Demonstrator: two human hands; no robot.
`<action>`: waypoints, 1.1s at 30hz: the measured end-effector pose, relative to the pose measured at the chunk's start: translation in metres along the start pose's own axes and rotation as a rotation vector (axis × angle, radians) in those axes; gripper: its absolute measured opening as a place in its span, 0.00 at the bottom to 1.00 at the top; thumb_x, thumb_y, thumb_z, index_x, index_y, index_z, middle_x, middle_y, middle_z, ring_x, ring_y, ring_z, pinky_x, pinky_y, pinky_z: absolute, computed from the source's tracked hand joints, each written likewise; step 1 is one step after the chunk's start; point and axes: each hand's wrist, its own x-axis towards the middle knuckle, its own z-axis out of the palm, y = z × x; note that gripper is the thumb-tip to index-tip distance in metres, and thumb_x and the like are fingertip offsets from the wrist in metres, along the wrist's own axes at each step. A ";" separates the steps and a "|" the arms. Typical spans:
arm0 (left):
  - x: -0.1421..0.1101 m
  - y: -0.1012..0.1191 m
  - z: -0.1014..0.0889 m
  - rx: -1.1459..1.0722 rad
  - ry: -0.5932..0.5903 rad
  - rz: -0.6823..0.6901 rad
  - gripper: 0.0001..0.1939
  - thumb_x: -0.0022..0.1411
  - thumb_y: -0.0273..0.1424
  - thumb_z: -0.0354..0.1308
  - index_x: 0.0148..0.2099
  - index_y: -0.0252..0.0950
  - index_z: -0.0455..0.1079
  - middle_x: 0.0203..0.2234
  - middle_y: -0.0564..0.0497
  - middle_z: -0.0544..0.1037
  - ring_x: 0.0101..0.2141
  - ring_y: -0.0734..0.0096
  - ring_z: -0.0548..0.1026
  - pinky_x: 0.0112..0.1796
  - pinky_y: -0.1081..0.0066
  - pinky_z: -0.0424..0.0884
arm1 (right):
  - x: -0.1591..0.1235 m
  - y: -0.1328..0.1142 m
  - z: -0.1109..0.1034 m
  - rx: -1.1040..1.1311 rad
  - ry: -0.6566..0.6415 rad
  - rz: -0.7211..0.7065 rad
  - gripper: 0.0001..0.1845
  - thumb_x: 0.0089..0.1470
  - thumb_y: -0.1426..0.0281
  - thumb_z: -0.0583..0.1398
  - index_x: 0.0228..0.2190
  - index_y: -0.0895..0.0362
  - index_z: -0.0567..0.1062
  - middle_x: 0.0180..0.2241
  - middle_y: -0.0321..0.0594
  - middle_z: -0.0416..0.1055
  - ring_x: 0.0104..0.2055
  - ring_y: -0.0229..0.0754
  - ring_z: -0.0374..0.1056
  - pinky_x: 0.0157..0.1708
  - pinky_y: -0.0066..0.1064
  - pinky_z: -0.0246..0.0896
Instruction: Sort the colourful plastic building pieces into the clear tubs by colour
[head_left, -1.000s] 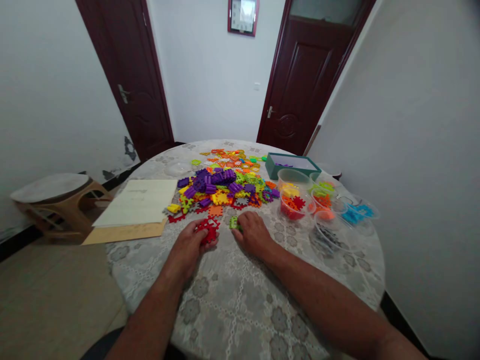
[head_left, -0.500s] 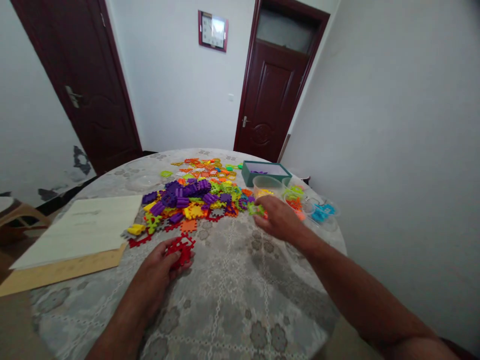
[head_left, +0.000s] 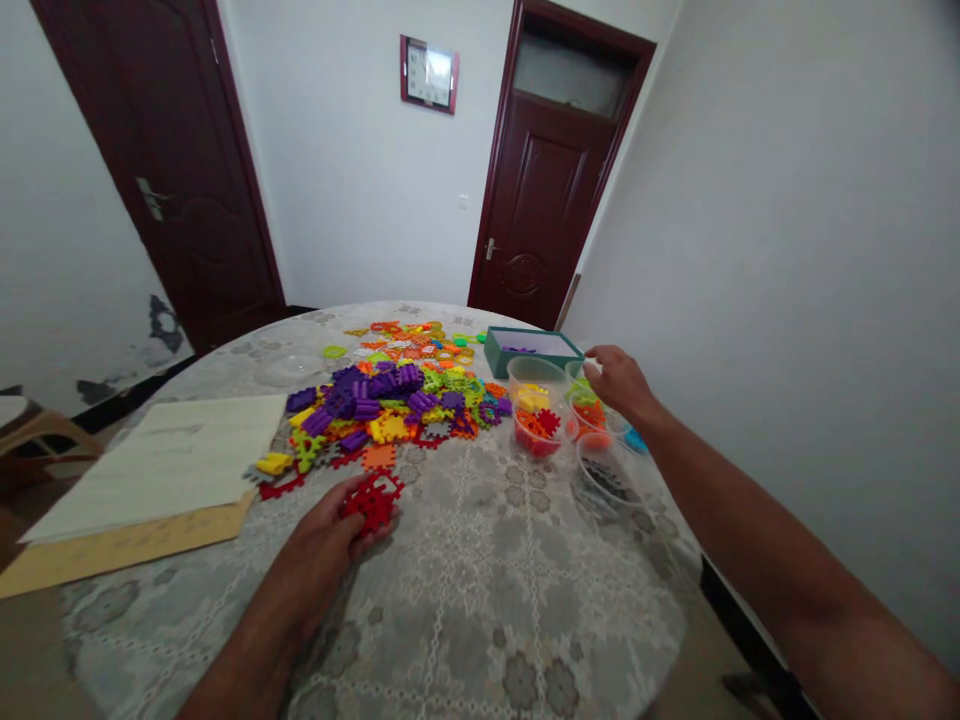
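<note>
My left hand (head_left: 337, 535) is closed around several red notched plastic building pieces (head_left: 371, 503), held low over the tablecloth in front of the heap. My right hand (head_left: 621, 382) is at the far right, its fingers pinched together at the rim of a clear plastic tub (head_left: 577, 402) with lime green and orange pieces. What those fingertips hold, if anything, I cannot make out. Between the hands and further back lies the heap of mixed pieces (head_left: 375, 395), with purple ones on top.
Nearer stands a clear tub (head_left: 525, 385) with yellow, orange and red pieces, and beside it a tub (head_left: 604, 480) with grey ones. A green box (head_left: 499, 355) sits behind. Blue pieces (head_left: 635, 440) show near my right forearm. Paper sheets (head_left: 150, 460) lie at the left.
My right hand has moved right and away from me, from beside the near tub to the tub behind it. It had a lime green piece before. My left hand has shifted slightly right, still gripping the red pieces.
</note>
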 end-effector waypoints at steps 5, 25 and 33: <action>-0.013 0.003 0.007 0.029 -0.166 0.015 0.34 0.61 0.28 0.65 0.69 0.39 0.65 0.51 0.42 0.83 0.46 0.61 0.85 0.51 0.62 0.80 | -0.094 -0.102 0.008 0.544 -0.208 -0.176 0.11 0.65 0.68 0.59 0.45 0.55 0.80 0.42 0.43 0.80 0.41 0.43 0.76 0.44 0.34 0.69; -0.017 -0.007 0.014 0.243 -0.516 -0.015 0.41 0.61 0.44 0.70 0.71 0.39 0.63 0.49 0.39 0.82 0.46 0.55 0.82 0.45 0.57 0.81 | -0.175 -0.201 0.037 1.245 -0.746 0.038 0.10 0.58 0.70 0.62 0.42 0.56 0.77 0.35 0.36 0.77 0.32 0.37 0.69 0.32 0.28 0.62; -0.017 0.007 0.019 0.289 -0.292 0.000 0.37 0.56 0.50 0.71 0.62 0.37 0.71 0.51 0.36 0.82 0.48 0.50 0.84 0.46 0.56 0.81 | -0.087 -0.111 0.002 0.442 0.074 -0.136 0.11 0.63 0.71 0.59 0.46 0.57 0.77 0.44 0.49 0.76 0.46 0.49 0.70 0.50 0.41 0.66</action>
